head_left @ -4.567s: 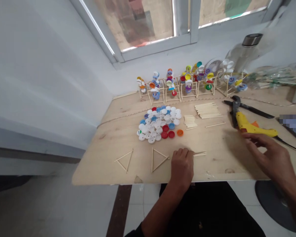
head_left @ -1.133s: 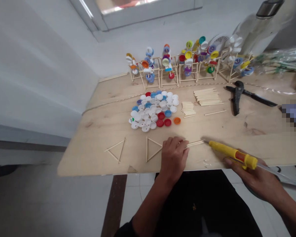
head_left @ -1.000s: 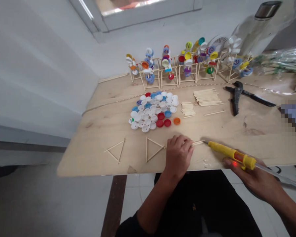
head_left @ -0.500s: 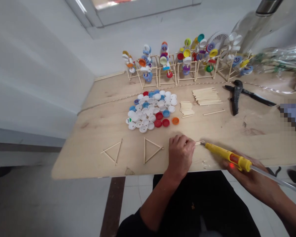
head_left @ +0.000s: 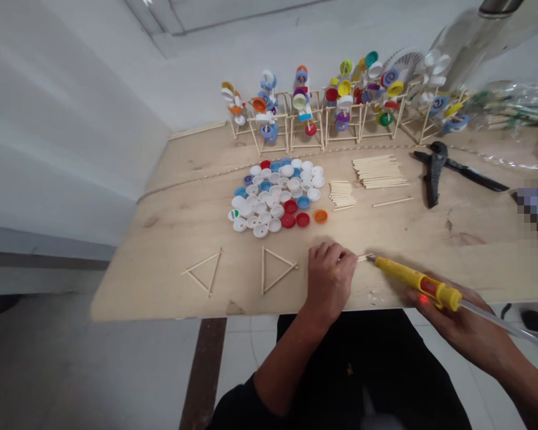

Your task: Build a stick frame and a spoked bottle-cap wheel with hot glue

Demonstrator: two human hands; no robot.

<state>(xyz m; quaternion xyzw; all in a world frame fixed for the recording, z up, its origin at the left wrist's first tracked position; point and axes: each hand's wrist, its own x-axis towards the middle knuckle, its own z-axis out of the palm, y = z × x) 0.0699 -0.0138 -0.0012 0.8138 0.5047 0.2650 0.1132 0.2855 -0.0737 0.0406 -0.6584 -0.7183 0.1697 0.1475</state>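
My left hand [head_left: 329, 276] is closed, knuckles up, pressing thin wooden sticks [head_left: 364, 257] onto the plywood board [head_left: 179, 233]; only the sticks' right ends show past my fingers. My right hand [head_left: 457, 322] grips a yellow glue gun [head_left: 415, 282] with a clear glue stick at its back and a red light on. The gun's nozzle touches the stick ends just right of my left hand.
Two stick triangles [head_left: 204, 272] [head_left: 275, 270] lie left of my hand. Behind are a heap of bottle caps [head_left: 278, 197], stacked sticks [head_left: 379, 172], short sticks [head_left: 342, 194], black pliers [head_left: 437, 170] and a row of cap-and-stick models [head_left: 341, 101] by the wall.
My right hand picked up the glue gun from the right side of the board and brought its nozzle to the stick ends. My left hand slid slightly right along the sticks.
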